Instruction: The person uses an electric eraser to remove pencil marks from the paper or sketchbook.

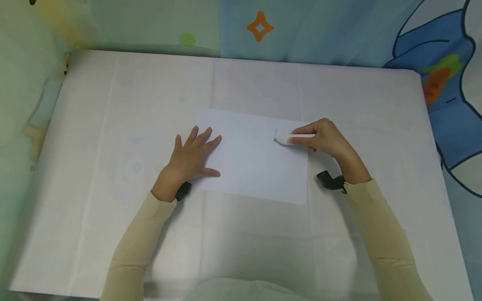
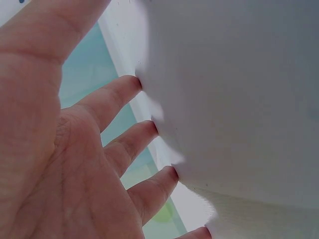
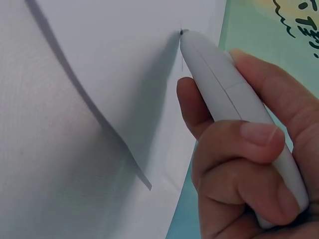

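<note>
A white sheet of paper [image 1: 252,163] lies on the table in the head view. My left hand [image 1: 192,159] rests on its left edge with the fingers spread; in the left wrist view the fingertips [image 2: 134,83] touch the surface. Near the sheet's right side my right hand [image 1: 324,136] grips a thick white pen-shaped tool [image 1: 297,139], thumb and fingers curled round its body. The tool leans, and its small dark tip [image 3: 183,32] meets the paper at a short thin line [image 1: 276,133]. The tool's rear end is partly covered by the hand.
A white cloth with fold creases covers the table [image 1: 132,234]. Patterned curtains [image 1: 320,29] hang behind its far edge and at both sides. Black wrist mounts [image 1: 331,180] sit at both wrists.
</note>
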{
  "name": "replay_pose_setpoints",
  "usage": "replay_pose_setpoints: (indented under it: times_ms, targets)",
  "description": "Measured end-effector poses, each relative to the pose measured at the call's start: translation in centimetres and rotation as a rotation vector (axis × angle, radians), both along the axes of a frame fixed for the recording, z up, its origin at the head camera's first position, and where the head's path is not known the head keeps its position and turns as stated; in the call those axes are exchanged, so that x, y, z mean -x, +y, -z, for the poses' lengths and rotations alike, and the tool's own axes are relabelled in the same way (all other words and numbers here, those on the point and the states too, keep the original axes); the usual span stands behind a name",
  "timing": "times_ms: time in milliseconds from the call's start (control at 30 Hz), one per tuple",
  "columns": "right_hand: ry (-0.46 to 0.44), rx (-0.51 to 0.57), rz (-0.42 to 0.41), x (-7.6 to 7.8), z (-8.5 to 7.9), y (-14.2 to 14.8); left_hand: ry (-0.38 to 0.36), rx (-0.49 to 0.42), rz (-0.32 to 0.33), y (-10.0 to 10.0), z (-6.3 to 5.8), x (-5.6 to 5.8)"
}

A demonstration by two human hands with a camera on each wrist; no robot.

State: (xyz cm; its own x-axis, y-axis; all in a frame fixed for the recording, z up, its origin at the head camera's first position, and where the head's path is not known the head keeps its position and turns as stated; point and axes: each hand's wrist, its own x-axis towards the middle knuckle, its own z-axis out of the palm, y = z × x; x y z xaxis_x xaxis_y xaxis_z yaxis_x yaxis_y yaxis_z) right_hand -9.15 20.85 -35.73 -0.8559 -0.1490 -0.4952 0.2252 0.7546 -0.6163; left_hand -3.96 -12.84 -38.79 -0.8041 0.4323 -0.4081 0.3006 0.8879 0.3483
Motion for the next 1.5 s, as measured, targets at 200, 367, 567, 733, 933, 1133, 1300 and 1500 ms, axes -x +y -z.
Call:
replay_pose_setpoints:
  times_ms: [200, 367, 567, 733, 933, 1133, 1300, 1500]
  targets:
    - [0.006, 0.008, -0.002, -0.06, 0.06, 0.07, -0.001, 0.004, -0.001, 0.06, -0.11, 0.03]
    - [0.018, 0.017, 0.008, -0.04, 0.07, 0.13, -0.002, 0.008, 0.000, 0.09, -0.11, 0.03]
    - [-0.005, 0.004, -0.002, -0.01, 0.06, 0.08, -0.001, 0.011, 0.001, 0.08, -0.15, 0.08]
    - [0.007, 0.016, 0.000, -0.06, -0.02, 0.07, -0.003, 0.010, 0.004, 0.06, -0.17, 0.09]
    - [0.010, 0.012, -0.001, -0.04, -0.02, 0.00, -0.012, 0.012, 0.005, 0.07, -0.27, 0.11]
    - [0.013, 0.023, -0.006, -0.08, -0.01, 0.03, -0.014, 0.021, 0.006, 0.10, -0.43, 0.19]
    - [0.031, 0.042, 0.010, -0.15, 0.16, 0.15, -0.020, 0.026, 0.004, 0.10, -0.39, 0.17]
    - [0.019, 0.035, 0.003, -0.13, 0.28, 0.09, -0.012, 0.029, 0.012, 0.01, -0.27, 0.15]
